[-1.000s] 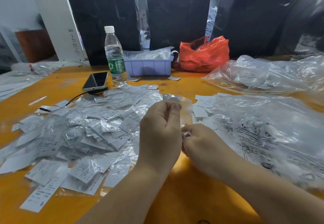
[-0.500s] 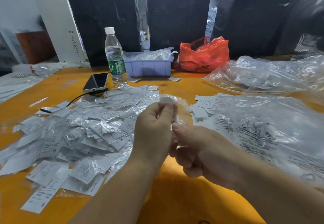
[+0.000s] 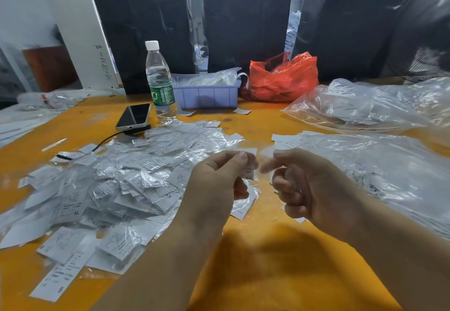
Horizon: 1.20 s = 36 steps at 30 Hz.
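My left hand (image 3: 219, 184) pinches a small clear bag with a white label inside (image 3: 250, 162) between thumb and forefinger, above the orange table (image 3: 267, 262). My right hand (image 3: 314, 189) is just to its right, fingers curled and blurred; a faint blurred wisp of plastic shows at its fingertips, so whether it holds anything is unclear. A big heap of bagged white labels (image 3: 109, 184) covers the table to the left. A stack of clear bags with black print (image 3: 379, 176) lies to the right, loose white labels (image 3: 289, 140) at its edge.
Behind the heap stand a water bottle (image 3: 159, 79), a phone (image 3: 134, 116) with a black cable, a lilac tray (image 3: 207, 95) and a red plastic bag (image 3: 282, 77). More clear bags (image 3: 370, 103) lie at the back right. Black wrapped bundles line the rear.
My hands rose from low over the table and drew apart. The right hand pulled away rightward from the small bag, which stays in my left hand.
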Tool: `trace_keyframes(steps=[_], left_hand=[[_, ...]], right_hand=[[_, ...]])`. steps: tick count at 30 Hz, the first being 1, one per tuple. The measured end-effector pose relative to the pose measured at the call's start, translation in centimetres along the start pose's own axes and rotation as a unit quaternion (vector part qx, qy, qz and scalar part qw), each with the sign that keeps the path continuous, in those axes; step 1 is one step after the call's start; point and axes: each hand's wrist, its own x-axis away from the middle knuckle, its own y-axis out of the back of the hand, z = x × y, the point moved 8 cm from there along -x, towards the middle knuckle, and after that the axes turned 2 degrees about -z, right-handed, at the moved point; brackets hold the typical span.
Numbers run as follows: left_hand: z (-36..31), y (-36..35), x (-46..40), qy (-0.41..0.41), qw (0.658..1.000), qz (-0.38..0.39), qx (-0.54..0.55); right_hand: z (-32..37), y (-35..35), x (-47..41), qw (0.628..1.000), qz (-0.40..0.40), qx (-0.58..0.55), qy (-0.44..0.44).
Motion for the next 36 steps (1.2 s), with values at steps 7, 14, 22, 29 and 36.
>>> trace_keyframes(steps=[7,14,22,29,36], left_hand=[[-0.2,-0.4,0.0,0.018,0.998,0.050,-0.026],[-0.2,-0.7,0.1,0.017,0.988,0.117,-0.098],[0.1,-0.6,-0.1,0.016,0.985,0.136,-0.106],[0.5,-0.1,-0.4,0.048,0.992,0.104,-0.045],[-0.1,1.0,-0.7,0.024,0.999,0.014,-0.036]], right_hand=[[1.3,0.2,-0.2,0.998,0.005,0.014,0.064],[0.5,-1.4,0.6,0.990,0.127,0.065,0.008],[-0.2,-1.5,0.7,0.985,0.164,0.057,-0.021],[0.7,1.0,-0.4,0.999,0.017,-0.031,0.021],[0.8,2.2,-0.4,0.992,-0.068,-0.103,0.036]])
